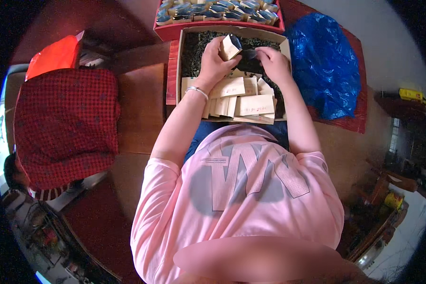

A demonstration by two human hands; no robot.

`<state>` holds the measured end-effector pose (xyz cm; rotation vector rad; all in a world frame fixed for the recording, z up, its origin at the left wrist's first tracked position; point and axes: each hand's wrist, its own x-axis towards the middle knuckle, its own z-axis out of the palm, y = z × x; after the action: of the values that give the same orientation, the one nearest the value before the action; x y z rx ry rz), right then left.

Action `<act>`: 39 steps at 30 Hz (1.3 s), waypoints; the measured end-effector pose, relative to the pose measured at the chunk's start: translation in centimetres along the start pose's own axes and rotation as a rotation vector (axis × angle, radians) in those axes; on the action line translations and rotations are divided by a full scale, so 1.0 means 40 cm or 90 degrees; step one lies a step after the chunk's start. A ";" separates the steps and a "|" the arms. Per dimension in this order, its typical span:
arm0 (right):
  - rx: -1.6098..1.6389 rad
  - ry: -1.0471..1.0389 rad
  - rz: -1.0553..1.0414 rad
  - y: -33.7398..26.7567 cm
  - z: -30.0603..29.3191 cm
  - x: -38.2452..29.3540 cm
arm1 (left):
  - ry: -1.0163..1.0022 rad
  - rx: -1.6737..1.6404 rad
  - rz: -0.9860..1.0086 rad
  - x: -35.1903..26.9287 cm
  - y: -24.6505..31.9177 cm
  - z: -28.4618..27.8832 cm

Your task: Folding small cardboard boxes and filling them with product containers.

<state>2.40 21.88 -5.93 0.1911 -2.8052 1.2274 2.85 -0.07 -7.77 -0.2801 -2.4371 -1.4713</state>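
My left hand (pixel 214 64) holds a small cream paper packet (pixel 229 48) upright, its dark inside showing at the mouth. Just to the right, my right hand (pixel 275 65) grips a small blurred implement (pixel 249 54), possibly a scoop, with its tip near the packet. Both hands are over a shallow cardboard box (pixel 284 53) that contains dark loose dried leaves (pixel 197 46), which look like tea. Flat paper packets (pixel 254 105) with red print lie piled across the box's near side, below my wrists.
Behind the box stands a red box (pixel 218 26) packed with rows of open paper packets (pixel 213 14). A crumpled blue plastic bag (pixel 325 67) lies at the right on a red surface. To the left are a red checked cloth (pixel 67 124) and an orange bag (pixel 53 55).
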 end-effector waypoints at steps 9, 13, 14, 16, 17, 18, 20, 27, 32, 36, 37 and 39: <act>0.218 -0.052 0.213 0.014 -0.026 0.008 | 0.001 0.006 -0.007 0.001 -0.003 0.004; 0.374 0.041 0.205 -0.009 -0.070 0.003 | -0.016 -0.004 -0.023 0.001 0.002 0.000; 0.403 0.067 0.191 -0.016 -0.080 0.004 | -0.013 0.005 -0.012 0.001 0.003 0.000; 0.443 0.108 0.161 -0.055 -0.103 0.001 | -0.012 0.002 -0.010 0.001 -0.001 0.000; 0.443 0.107 0.161 -0.071 -0.110 -0.001 | -0.012 -0.001 -0.008 0.001 -0.003 0.000; 0.461 0.119 0.125 -0.083 -0.116 -0.003 | -0.013 -0.002 -0.008 0.002 -0.004 0.001; 0.478 0.131 0.089 -0.113 -0.125 -0.010 | -0.008 0.002 -0.005 0.001 -0.006 0.004; 0.071 0.136 -0.291 -0.172 -0.101 -0.043 | -0.007 -0.074 -0.046 0.002 0.006 0.008; -0.008 0.161 -0.404 -0.183 -0.099 -0.042 | -0.005 -0.074 -0.047 0.000 0.007 0.004; 0.024 0.239 -0.312 -0.160 -0.111 -0.023 | -0.005 -0.079 -0.039 0.002 0.005 0.007; 0.025 0.238 -0.312 -0.145 -0.108 -0.019 | 0.000 -0.038 -0.015 0.000 -0.001 0.006; -0.034 0.194 -0.210 -0.119 -0.105 -0.016 | 0.005 0.002 0.009 -0.002 -0.011 0.007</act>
<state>3.77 21.80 0.29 0.4064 -2.4215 1.0083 2.74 -0.03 -8.26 -0.2897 -2.4258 -1.4587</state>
